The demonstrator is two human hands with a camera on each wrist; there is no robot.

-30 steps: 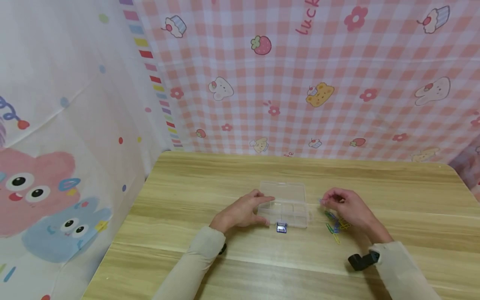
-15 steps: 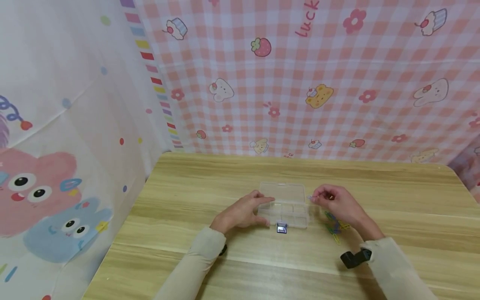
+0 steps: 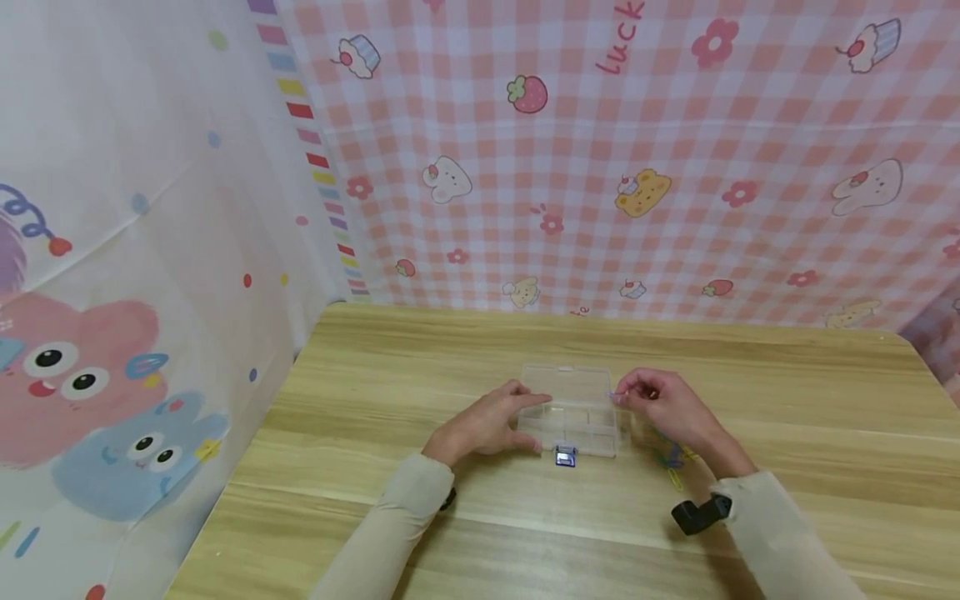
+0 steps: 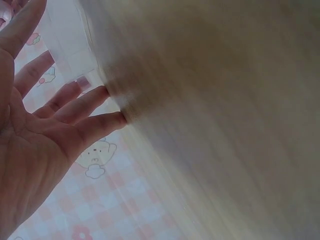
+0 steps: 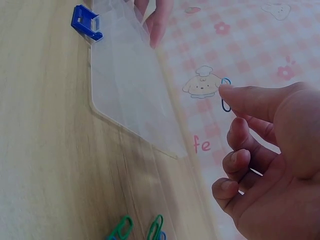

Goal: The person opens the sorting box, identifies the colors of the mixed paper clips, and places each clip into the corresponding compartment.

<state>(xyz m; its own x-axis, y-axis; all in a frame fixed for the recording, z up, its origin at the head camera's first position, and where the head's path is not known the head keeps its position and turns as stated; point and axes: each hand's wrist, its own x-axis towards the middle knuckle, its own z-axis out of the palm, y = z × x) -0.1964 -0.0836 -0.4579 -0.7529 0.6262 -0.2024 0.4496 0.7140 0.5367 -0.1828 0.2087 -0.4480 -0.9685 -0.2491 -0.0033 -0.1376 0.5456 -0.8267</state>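
Pink checked cloth with cartoon prints hangs behind your wooden counter (image 3: pixel 787 392).

Item: clear compartment box (image 3: pixel 572 412), lid open, mid-counter, with a blue clasp (image 3: pixel 565 456) at its near edge.

Item: your left hand (image 3: pixel 483 425), fingers straight and relaxed, resting against the box's left side.

Item: your right hand (image 3: pixel 671 408), fingers curled, thumb and forefinger pinching a blue paper clip (image 5: pixel 226 95) just at the box's right edge; whether the clip is over a compartment is hard to tell.

Item: loose coloured paper clips (image 3: pixel 671 460), on the counter right of the box, under your right wrist.
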